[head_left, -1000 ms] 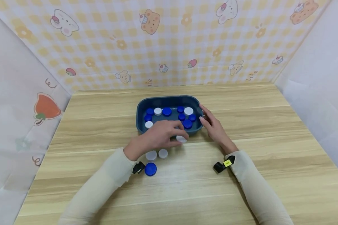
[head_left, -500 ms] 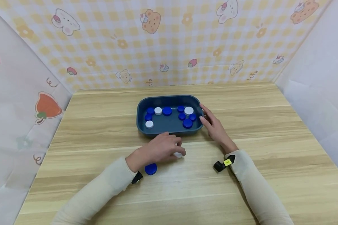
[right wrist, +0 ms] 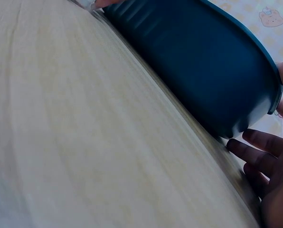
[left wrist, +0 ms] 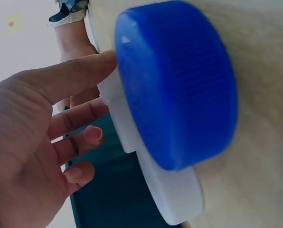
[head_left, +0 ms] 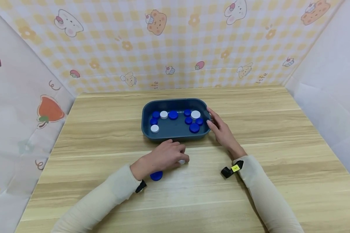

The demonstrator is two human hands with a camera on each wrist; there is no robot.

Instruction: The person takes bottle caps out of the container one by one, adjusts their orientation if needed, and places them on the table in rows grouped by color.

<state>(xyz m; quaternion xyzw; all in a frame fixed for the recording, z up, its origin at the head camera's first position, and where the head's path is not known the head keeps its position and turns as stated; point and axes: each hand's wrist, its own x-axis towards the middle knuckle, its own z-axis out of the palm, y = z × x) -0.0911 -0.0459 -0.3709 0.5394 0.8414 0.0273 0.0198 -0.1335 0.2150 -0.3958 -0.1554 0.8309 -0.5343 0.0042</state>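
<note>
My left hand (head_left: 166, 154) is low over the table in front of the tray, pinching a white bottle cap (head_left: 182, 161) between thumb and finger. In the left wrist view its thumb and forefinger meet at that cap, beside another white cap (left wrist: 124, 123). A third white cap (left wrist: 172, 192) lies nearer, partly behind a large ribbed blue bottle cap (left wrist: 179, 85). The head view has the white caps on the table hidden by my left hand. My right hand (head_left: 224, 133) grips the right end of the dark blue tray (head_left: 175, 136), thumb at the rim and fingers along the outside.
Inside the tray are several blue caps (head_left: 173, 115) and a few white caps (head_left: 195, 115), grouped toward both ends. A patterned cloth (head_left: 175, 48) stands behind the wooden table (head_left: 210, 200), with white sheets at both sides.
My left hand has drawn back from the tray's front edge toward me and slightly left with a white cap, now covering the two white caps seen on the table. My right hand stays put.
</note>
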